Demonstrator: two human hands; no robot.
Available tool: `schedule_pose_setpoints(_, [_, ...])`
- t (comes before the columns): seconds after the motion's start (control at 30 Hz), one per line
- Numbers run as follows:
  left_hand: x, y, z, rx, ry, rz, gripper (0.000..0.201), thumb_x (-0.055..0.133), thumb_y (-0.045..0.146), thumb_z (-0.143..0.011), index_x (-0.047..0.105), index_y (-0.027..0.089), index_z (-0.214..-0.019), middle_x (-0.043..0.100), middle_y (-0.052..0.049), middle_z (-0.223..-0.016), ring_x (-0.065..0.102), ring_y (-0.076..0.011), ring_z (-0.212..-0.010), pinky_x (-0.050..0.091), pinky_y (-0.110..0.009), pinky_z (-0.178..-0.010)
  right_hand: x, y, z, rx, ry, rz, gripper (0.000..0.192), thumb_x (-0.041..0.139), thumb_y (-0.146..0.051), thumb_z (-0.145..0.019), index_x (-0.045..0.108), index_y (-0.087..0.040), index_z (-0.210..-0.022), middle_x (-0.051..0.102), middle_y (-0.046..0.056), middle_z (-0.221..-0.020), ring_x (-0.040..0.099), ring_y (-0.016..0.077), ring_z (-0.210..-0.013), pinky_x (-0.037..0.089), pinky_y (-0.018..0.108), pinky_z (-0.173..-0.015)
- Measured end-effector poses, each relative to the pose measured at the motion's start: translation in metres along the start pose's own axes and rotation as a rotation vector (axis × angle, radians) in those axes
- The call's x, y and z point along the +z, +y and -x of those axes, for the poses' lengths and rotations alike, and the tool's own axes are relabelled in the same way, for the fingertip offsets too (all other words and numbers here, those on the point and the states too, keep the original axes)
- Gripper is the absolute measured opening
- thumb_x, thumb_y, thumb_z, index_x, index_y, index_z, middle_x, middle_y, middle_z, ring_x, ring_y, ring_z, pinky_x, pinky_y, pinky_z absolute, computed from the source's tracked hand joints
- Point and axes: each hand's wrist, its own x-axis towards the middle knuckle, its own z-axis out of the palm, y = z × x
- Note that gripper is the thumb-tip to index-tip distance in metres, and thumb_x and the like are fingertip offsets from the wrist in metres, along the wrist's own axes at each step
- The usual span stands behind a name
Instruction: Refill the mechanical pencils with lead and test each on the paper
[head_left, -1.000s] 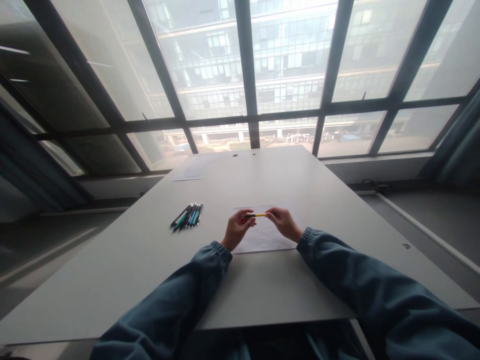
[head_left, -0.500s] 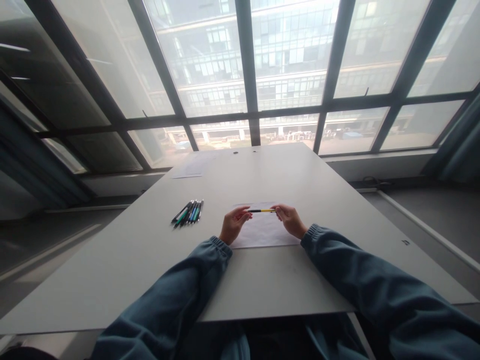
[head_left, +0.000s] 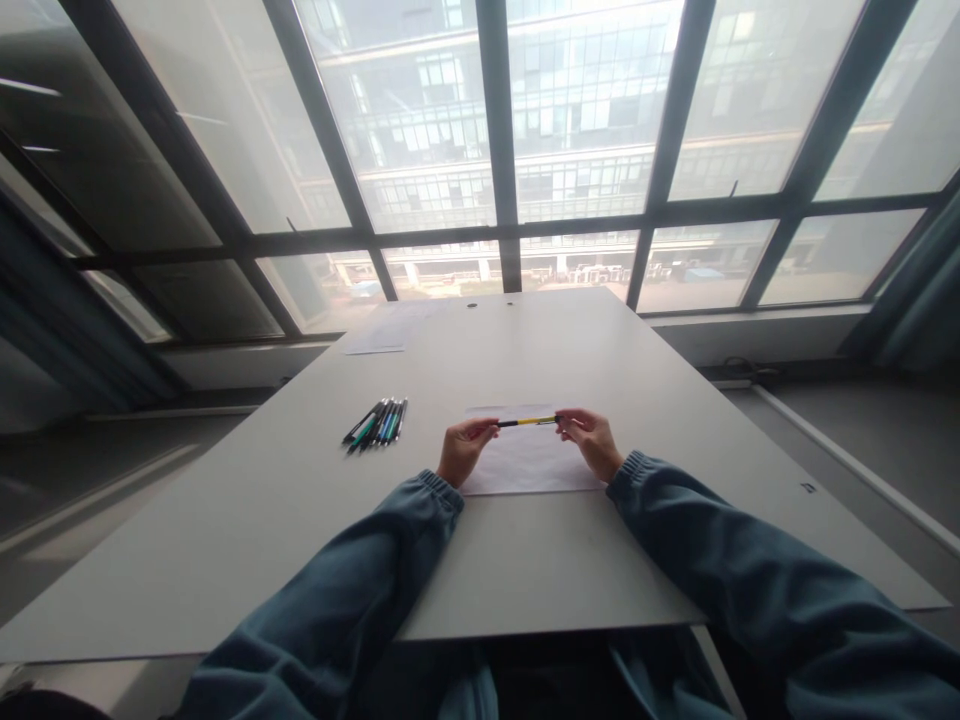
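Note:
A yellow and black pen (head_left: pixel 529 421) lies level between my two hands, above a white sheet of paper (head_left: pixel 525 470). The fingertips of my left hand (head_left: pixel 463 448) pinch its black end. At the opposite end, where a clip shows, my right hand (head_left: pixel 590 440) grips the tip between thumb and fingers. Both hands are closed on the pen, just over the paper's left and right sides. Left of my left hand, a bunch of several pens (head_left: pixel 377 424) with dark, green and blue bodies rests on the table.
The white table (head_left: pixel 300 560) reaches toward the large windows (head_left: pixel 577 130). More paper (head_left: pixel 382 335) lies at its far left. Two small dark spots (head_left: pixel 472 305) mark the far edge. A small dark mark (head_left: pixel 808 488) is near the right edge.
My right hand has shifted slightly to the right, toward the pen's end, so more of the pen shows. My left hand has barely moved.

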Motion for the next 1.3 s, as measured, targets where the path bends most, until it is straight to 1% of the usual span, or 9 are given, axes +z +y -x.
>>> schedule_pose_setpoints(0.13, [-0.001,-0.0027,-0.002,-0.015,0.013,0.008,0.035,0.08,0.036,-0.074,0.074,0.013,-0.099,0.077,-0.009,-0.082,0.074,-0.0218,-0.076,0.062,-0.037,-0.077,-0.0015,0.0,0.0001,-0.039,0.017,0.033,0.034,0.079,-0.044,-0.072,0.074,-0.015,-0.09,0.071,0.006,-0.071,0.065,0.0184,-0.064,0.054,0.033,-0.061])
schedule_pose_setpoints(0.33, [0.0003,0.0006,-0.0026,-0.013,0.027,0.021,0.033,0.08,0.036,-0.075,0.075,0.012,-0.097,0.077,-0.009,-0.082,0.074,-0.0228,-0.077,0.062,-0.038,-0.078,0.0003,0.0002,-0.0024,-0.054,0.056,0.022,0.034,0.08,-0.044,-0.071,0.071,-0.016,-0.088,0.071,0.005,-0.069,0.066,0.0188,-0.063,0.054,0.033,-0.061])
schedule_pose_setpoints(0.6, [0.0004,0.0015,-0.0031,0.005,0.017,-0.018,0.032,0.077,0.036,-0.078,0.076,0.012,-0.1,0.077,-0.011,-0.081,0.074,-0.0249,-0.075,0.06,-0.036,-0.067,-0.002,0.0049,-0.0069,-0.099,0.083,0.107,0.036,0.077,-0.048,-0.072,0.07,-0.016,-0.087,0.07,0.005,-0.07,0.066,0.0186,-0.063,0.055,0.033,-0.061])
schedule_pose_setpoints(0.67, [-0.0008,0.0005,-0.0036,0.016,0.004,-0.029,0.03,0.075,0.036,-0.079,0.077,0.013,-0.098,0.077,-0.011,-0.083,0.074,-0.0242,-0.074,0.06,-0.035,-0.066,-0.002,0.0039,-0.0071,-0.101,0.08,0.109,0.037,0.077,-0.049,-0.072,0.069,-0.016,-0.087,0.07,0.005,-0.07,0.066,0.0186,-0.064,0.055,0.033,-0.061])
schedule_pose_setpoints(0.77, [-0.0029,-0.0003,-0.0047,0.062,-0.009,-0.061,0.025,0.074,0.035,-0.081,0.078,0.016,-0.097,0.076,-0.01,-0.091,0.073,-0.0211,-0.075,0.059,-0.032,-0.068,-0.0021,0.0038,-0.0072,-0.101,0.071,0.108,0.036,0.077,-0.048,-0.072,0.069,-0.016,-0.086,0.07,0.005,-0.07,0.066,0.0184,-0.064,0.055,0.032,-0.061])
schedule_pose_setpoints(0.87, [-0.0044,-0.0006,-0.0057,0.102,0.004,-0.117,0.023,0.073,0.036,-0.081,0.078,0.019,-0.095,0.076,-0.008,-0.095,0.071,-0.0197,-0.079,0.057,-0.03,-0.067,-0.0024,0.0061,-0.0078,-0.105,0.059,0.106,0.035,0.077,-0.047,-0.073,0.069,-0.016,-0.086,0.069,0.004,-0.069,0.065,0.0178,-0.063,0.054,0.032,-0.06])
schedule_pose_setpoints(1.03, [-0.0051,-0.002,-0.0068,0.109,0.015,-0.169,0.022,0.072,0.036,-0.081,0.078,0.02,-0.094,0.075,-0.007,-0.094,0.069,-0.0202,-0.083,0.056,-0.028,-0.067,-0.002,0.0084,-0.0085,-0.113,0.057,0.111,0.036,0.076,-0.049,-0.073,0.068,-0.016,-0.085,0.068,0.003,-0.067,0.064,0.0169,-0.06,0.053,0.031,-0.058])
schedule_pose_setpoints(1.3, [-0.0045,0.005,-0.0063,0.088,0.025,-0.241,0.025,0.07,0.039,-0.082,0.077,0.019,-0.095,0.075,-0.007,-0.086,0.068,-0.0183,-0.073,0.054,-0.026,-0.06,-0.0004,0.005,-0.0077,-0.14,0.052,0.184,0.035,0.073,-0.05,-0.074,0.067,-0.017,-0.083,0.066,0.003,-0.07,0.062,0.0165,-0.061,0.052,0.03,-0.054])
